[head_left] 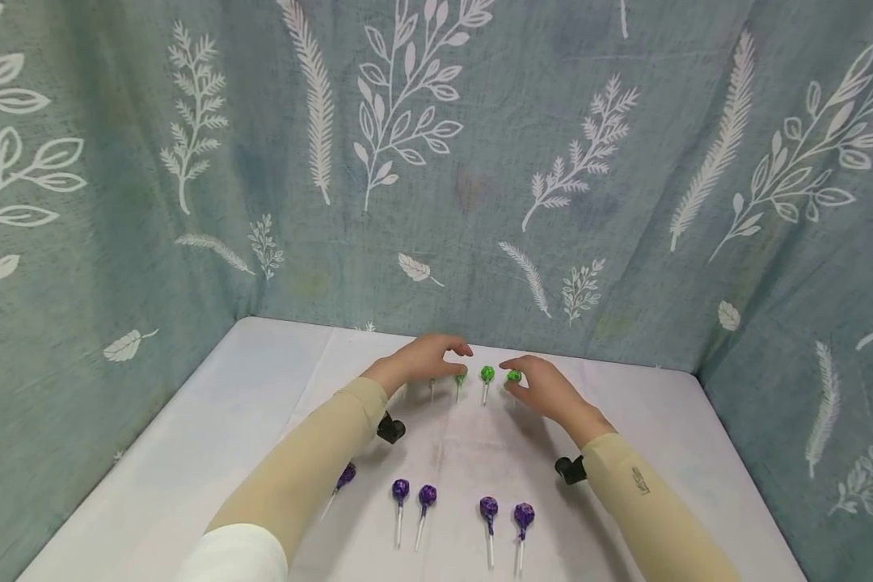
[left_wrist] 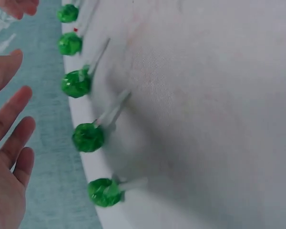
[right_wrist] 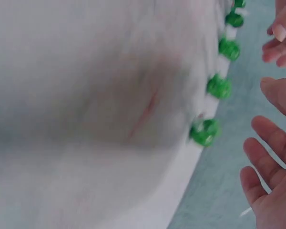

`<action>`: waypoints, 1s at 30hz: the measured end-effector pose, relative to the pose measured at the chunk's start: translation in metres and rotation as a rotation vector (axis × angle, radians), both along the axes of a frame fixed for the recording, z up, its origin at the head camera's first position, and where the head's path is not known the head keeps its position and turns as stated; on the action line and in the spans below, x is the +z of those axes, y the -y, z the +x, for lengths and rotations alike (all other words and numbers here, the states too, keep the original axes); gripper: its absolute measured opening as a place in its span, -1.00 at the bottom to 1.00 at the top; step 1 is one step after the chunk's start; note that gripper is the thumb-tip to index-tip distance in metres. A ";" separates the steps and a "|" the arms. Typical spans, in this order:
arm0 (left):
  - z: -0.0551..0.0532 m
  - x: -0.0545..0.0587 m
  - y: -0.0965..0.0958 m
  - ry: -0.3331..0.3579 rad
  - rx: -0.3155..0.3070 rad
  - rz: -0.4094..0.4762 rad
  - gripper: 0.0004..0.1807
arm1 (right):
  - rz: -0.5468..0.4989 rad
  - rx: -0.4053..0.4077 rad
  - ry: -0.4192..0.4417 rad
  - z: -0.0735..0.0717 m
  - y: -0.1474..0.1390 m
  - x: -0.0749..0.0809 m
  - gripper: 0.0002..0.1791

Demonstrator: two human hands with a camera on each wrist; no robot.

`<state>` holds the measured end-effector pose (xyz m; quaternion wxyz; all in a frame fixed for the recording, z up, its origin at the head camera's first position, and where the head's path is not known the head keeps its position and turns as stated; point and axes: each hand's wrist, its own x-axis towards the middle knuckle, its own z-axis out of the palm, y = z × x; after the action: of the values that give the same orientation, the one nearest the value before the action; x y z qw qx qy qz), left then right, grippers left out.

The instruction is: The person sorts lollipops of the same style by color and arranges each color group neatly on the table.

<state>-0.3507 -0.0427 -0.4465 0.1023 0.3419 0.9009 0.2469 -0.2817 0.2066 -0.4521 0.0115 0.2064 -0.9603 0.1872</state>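
Several green-wrapped lollipops (head_left: 487, 374) lie in a row along the far side of the white table, sticks pointing toward me. My left hand (head_left: 429, 358) hovers above the left part of this row, fingers loosely bent and nothing held. It hides some of the lollipops in the head view; in the left wrist view a green lollipop (left_wrist: 88, 137) shows apart from the fingers. Over the right end, my right hand (head_left: 549, 390) has thumb and fingers spread, partly covering the last green lollipop (head_left: 513, 376). The right wrist view shows that hand's fingers apart from a green lollipop (right_wrist: 205, 132).
Nearer me, several purple-wrapped lollipops (head_left: 427, 495) form a spaced row on the white table (head_left: 647, 420), one beside my left forearm. A patterned curtain (head_left: 473, 202) rises behind the table and on both sides. Black wrist cameras (head_left: 390, 428) hang below both wrists.
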 end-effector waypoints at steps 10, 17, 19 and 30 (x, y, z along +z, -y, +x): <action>0.030 0.020 0.032 -0.043 -0.077 0.069 -0.65 | -0.023 0.099 -0.080 0.039 0.027 0.021 -0.59; 0.062 0.027 0.050 -0.048 -0.093 0.091 -0.66 | -0.030 0.135 -0.103 0.065 0.044 0.027 -0.59; 0.071 0.029 0.054 -0.039 -0.093 0.095 -0.65 | -0.035 0.150 -0.097 0.072 0.049 0.028 -0.60; 0.106 0.029 0.088 -0.027 -0.074 0.107 -0.69 | -0.053 0.273 -0.107 0.095 0.081 0.027 -0.60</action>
<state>-0.2443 -0.1306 -0.4171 0.0807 0.3832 0.8744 0.2863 -0.1864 0.1259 -0.4254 0.0424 0.3442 -0.9162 0.2008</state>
